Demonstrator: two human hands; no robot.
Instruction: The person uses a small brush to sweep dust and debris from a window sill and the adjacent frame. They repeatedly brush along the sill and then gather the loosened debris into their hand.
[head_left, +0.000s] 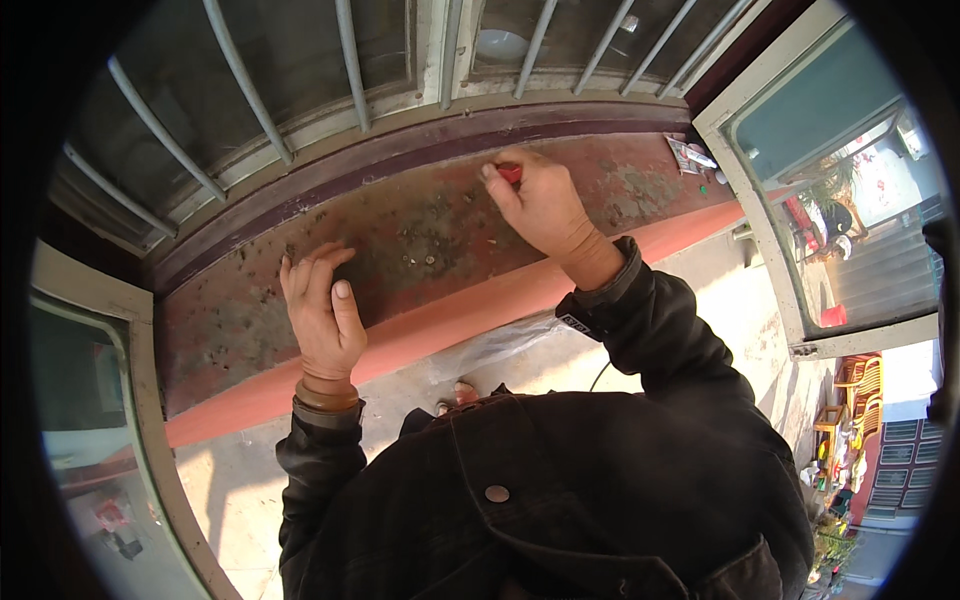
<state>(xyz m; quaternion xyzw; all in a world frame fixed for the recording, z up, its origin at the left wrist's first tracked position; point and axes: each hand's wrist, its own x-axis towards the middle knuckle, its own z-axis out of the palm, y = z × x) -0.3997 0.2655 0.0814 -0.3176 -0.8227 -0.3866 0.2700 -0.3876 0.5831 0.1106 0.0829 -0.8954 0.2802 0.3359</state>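
Note:
A worn, red-painted window sill (465, 240) runs across the view below a barred window. Over its left part is my left hand (322, 307), fingers spread and holding nothing; whether the fingertips touch the surface I cannot tell. My right hand (536, 202) is curled around a small red object (510, 173) above the back of the sill, right of the middle. The fingers hide most of this object, so its kind is unclear. Between the hands, a small round piece (430, 259) and pale crumbs lie on the sill. Dark bits are scattered near my left hand.
Metal bars (352, 67) stand behind the sill. Open window sashes flank it, one on the left (142, 375) and one on the right (765, 225). At the sill's right end lie a crumpled printed packet (681, 155) and a green bit (703, 190). Wooden chairs (862, 397) stand far right.

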